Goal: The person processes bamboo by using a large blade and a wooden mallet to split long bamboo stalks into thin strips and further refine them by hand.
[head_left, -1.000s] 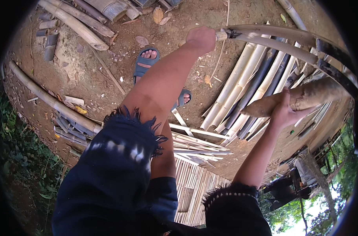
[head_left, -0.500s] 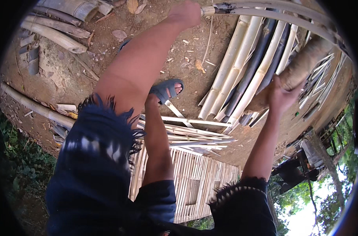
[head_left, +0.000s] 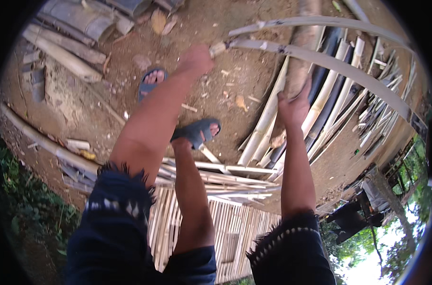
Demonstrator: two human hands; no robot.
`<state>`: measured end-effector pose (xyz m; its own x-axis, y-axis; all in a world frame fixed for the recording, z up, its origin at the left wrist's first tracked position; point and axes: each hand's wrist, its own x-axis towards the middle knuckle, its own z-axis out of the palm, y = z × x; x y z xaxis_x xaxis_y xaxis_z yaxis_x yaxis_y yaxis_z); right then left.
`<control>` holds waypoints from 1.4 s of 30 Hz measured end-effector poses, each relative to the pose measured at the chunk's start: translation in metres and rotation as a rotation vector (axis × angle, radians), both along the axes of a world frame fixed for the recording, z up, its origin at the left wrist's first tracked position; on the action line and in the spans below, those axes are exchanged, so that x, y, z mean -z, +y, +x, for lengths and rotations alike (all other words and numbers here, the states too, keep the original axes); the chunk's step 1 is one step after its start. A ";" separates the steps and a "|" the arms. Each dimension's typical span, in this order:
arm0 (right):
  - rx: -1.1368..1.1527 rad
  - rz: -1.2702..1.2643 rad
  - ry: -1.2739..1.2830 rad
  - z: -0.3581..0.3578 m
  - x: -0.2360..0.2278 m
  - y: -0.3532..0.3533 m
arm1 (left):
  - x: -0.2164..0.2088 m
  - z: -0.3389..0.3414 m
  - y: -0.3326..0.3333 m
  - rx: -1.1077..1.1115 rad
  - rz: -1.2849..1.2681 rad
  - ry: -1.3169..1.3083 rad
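My left hand is closed round a short pale handle-like piece with a dark band. It meets the left end of a long curved split bamboo strip; whether a blade lies there I cannot make out. A second bamboo strip arches above the first, their left ends apart. My right hand grips a thick round wooden stick, which points away from me and crosses the strips. The stick's lower end shows below the hand.
Split bamboo lengths lie under my right arm, with thin slivers further right. More bamboo pieces lie at the far left. My sandalled feet stand on bare soil; a slatted bamboo panel is near me.
My right hand has moved left, and the stick has swung from pointing right to pointing away. My left hand has come left and nearer with the handle-like piece. The strips' left ends have shifted.
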<state>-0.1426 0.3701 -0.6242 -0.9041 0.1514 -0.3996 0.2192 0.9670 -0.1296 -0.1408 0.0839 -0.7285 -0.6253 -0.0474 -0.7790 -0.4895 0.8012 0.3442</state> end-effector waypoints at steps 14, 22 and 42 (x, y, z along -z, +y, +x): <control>0.329 0.141 -0.290 0.122 0.081 -0.007 | -0.061 0.025 0.024 -0.254 0.167 -0.495; 0.823 -0.326 -0.344 0.156 0.101 -0.046 | -0.094 0.094 0.026 -0.372 0.165 -0.524; 0.002 0.251 -0.423 0.113 0.123 0.021 | -0.127 0.195 -0.023 0.023 -0.101 -0.031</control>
<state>-0.0293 0.3907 -0.7470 -0.6703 0.2916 -0.6825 0.2043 0.9565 0.2081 0.0545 0.0610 -0.6011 -0.6027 -0.1125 -0.7900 -0.4797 0.8423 0.2460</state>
